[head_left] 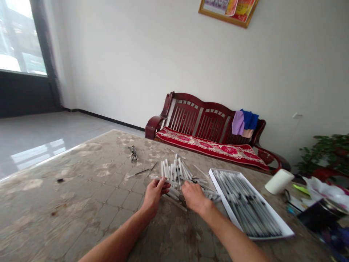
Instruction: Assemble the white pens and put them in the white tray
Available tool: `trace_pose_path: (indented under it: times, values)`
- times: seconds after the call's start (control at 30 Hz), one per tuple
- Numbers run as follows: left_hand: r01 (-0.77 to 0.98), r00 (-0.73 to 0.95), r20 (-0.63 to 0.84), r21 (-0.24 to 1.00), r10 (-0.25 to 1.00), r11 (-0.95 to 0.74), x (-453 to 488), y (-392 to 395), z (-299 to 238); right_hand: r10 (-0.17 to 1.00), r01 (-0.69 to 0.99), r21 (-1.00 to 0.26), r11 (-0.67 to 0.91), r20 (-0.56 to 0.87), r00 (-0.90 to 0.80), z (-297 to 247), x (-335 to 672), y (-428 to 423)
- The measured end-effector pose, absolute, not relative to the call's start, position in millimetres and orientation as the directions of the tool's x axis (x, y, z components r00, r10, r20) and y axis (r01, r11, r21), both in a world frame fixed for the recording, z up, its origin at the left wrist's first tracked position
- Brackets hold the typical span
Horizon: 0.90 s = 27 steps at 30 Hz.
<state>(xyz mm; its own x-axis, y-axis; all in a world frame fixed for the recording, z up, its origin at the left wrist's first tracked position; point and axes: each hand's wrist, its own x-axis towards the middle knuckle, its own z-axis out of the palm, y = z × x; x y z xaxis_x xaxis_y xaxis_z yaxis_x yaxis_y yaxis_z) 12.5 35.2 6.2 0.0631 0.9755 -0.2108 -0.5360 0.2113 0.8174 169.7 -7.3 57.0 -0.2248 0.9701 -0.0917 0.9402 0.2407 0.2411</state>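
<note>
My left hand is closed, its thumb and fingers pinching a whitish pen barrel that points toward my other hand. My right hand is closed too, fingertips down close to the barrel's far end; what they pinch is hidden. Just beyond both hands lies a heap of white and translucent pen parts. More barrels rest on the table between my wrists. Right of my right hand, a shallow white box holds many pens in rows.
Thin dark refills and black-framed glasses lie on the patterned tablecloth. A small black piece sits far left. Rightward stand a white roll and a dark cup. A wooden bench is behind.
</note>
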Motion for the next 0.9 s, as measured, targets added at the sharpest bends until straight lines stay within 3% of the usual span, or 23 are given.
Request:
trace_pose_path:
  times: [0.17, 0.23, 0.3, 0.37, 0.43, 0.5, 0.63, 0.9]
  values:
    - [-0.565, 0.076, -0.253, 0.786, 0.964, 0.251, 10.9, 33.0, 11.0, 0.981, 0.957, 0.218, 0.192, -0.023, -0.192, 59.9, 178.0, -4.1]
    - [-0.577, 0.076, -0.262, 0.775, 0.962, 0.257, 11.2, 32.0, 12.5, 0.99, 0.989, 0.105, 0.105, 0.084, -0.114, 60.7, 184.9, -4.4]
    - [-0.595, 0.079, -0.277, 0.758, 0.958, 0.269, 12.3, 31.3, 13.7, 0.973, 0.988, -0.146, 0.05, 0.231, -0.015, 60.0, 191.5, -5.5]
    - [-0.617, 0.091, -0.295, 0.733, 0.951, 0.287, 13.9, 30.6, 14.7, 0.933, 0.879, -0.471, 0.073, 0.345, 0.107, 58.0, 195.2, -7.7]
    - [-0.64, 0.113, -0.319, 0.701, 0.941, 0.314, 15.2, 29.9, 16.1, 0.891, 0.638, -0.759, 0.131, 0.373, 0.26, 55.7, 194.7, -11.2]
    - [-0.66, 0.135, -0.344, 0.669, 0.929, 0.343, 15.5, 29.2, 17.8, 0.854, 0.359, -0.914, 0.191, 0.335, 0.398, 53.3, 190.8, -15.4]
    - [-0.68, 0.153, -0.376, 0.631, 0.914, 0.373, 14.0, 28.1, 20.8, 0.806, 0.061, -0.953, 0.295, 0.283, 0.52, 47.5, 179.8, -22.4]
    - [-0.686, 0.198, -0.377, 0.606, 0.905, 0.402, 14.0, 28.0, 20.4, 0.799, 0.059, -0.95, 0.306, 0.29, 0.527, 37.1, 171.2, -24.5]
